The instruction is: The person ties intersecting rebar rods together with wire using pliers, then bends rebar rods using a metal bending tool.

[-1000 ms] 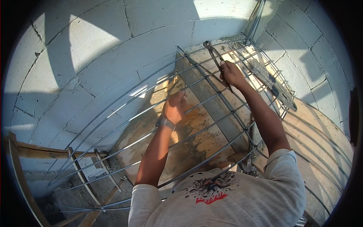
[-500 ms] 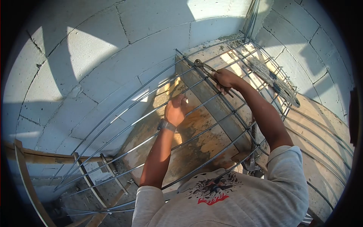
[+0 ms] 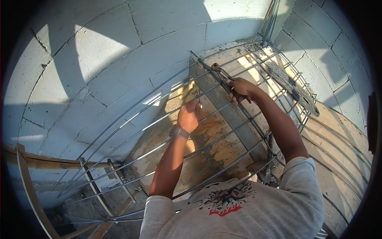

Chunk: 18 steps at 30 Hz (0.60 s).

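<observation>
My right hand [image 3: 241, 90] is closed around the handles of metal pincers [image 3: 223, 72]. The jaws of the pincers are at a rebar crossing over the edge of the concrete step. My left hand [image 3: 190, 114], with a band on its wrist, is curled in a fist just above the long steel rebars [image 3: 159, 119]. Its fingertips face away, so what it holds, if anything, is hidden. Several rebars run lengthwise and are crossed by other bars [image 3: 248, 116] along the step edge.
Pale block walls [image 3: 107, 59] rise ahead and on the right. A flat, mortar-crusted board [image 3: 292, 87] lies on the rebar mesh at right. Plywood [image 3: 330, 147] slopes at lower right. Timber pieces [image 3: 93, 187] stand at lower left, beside the stained sloping surface [image 3: 211, 139].
The whole view has shifted slightly, so everything appears a little further right. The pincers' handles look closer together in my right hand. My left hand remains a fist above the rebars.
</observation>
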### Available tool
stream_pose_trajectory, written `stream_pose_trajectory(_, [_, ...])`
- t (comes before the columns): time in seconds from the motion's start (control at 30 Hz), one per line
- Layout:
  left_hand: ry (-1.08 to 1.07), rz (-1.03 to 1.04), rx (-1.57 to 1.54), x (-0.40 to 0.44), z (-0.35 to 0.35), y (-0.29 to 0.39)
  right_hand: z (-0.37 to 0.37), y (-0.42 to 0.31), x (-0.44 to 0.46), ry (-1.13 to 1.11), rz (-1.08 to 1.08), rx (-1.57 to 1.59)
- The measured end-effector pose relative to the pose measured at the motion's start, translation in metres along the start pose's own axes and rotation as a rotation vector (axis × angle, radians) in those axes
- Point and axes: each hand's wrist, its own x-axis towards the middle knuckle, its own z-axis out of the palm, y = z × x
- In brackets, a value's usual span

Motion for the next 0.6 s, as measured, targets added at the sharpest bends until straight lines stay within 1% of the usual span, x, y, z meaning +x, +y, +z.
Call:
stream_pose_trajectory(0.03, [0.014, 0.003, -0.019, 0.0, 0.0, 0.0, -0.005, -0.003, -0.004, 0.013, 0.002, 0.025])
stream_pose_trajectory(0.13, [0.021, -0.024, -0.048, 0.0, 0.003, -0.003, -0.021, -0.023, -0.012, 0.099, -0.143, 0.104])
stream_pose_trajectory(0.17, [0.013, -0.036, -0.049, 0.0, 0.003, -0.004, -0.02, -0.029, -0.01, 0.207, -0.246, 0.091])
stream_pose_trajectory(0.2, [0.009, -0.052, -0.032, 0.0, 0.002, -0.003, -0.022, -0.033, -0.004, 0.249, -0.411, 0.07])
stream_pose_trajectory(0.27, [0.004, -0.081, 0.0, 0.001, 0.001, 0.002, -0.015, -0.051, -0.005, 0.327, -0.547, 0.073])
stream_pose_trajectory(0.33, [-0.005, -0.078, 0.034, 0.002, 0.001, 0.001, -0.011, -0.049, 0.018, 0.322, -0.589, 0.02])
stream_pose_trajectory(0.37, [-0.01, -0.077, 0.05, 0.001, 0.001, 0.001, -0.007, -0.044, 0.031, 0.319, -0.608, -0.007])
stream_pose_trajectory(0.47, [0.019, -0.049, 0.019, 0.0, 0.001, 0.001, -0.002, -0.046, 0.04, 0.04, -0.199, -0.172])
stream_pose_trajectory(0.57, [0.03, 0.009, 0.11, 0.0, 0.001, -0.002, 0.008, -0.033, 0.053, 0.173, -0.411, -0.072])
stream_pose_trajectory(0.6, [0.022, -0.015, 0.107, -0.001, -0.001, 0.002, 0.011, -0.034, 0.051, 0.141, -0.371, -0.109])
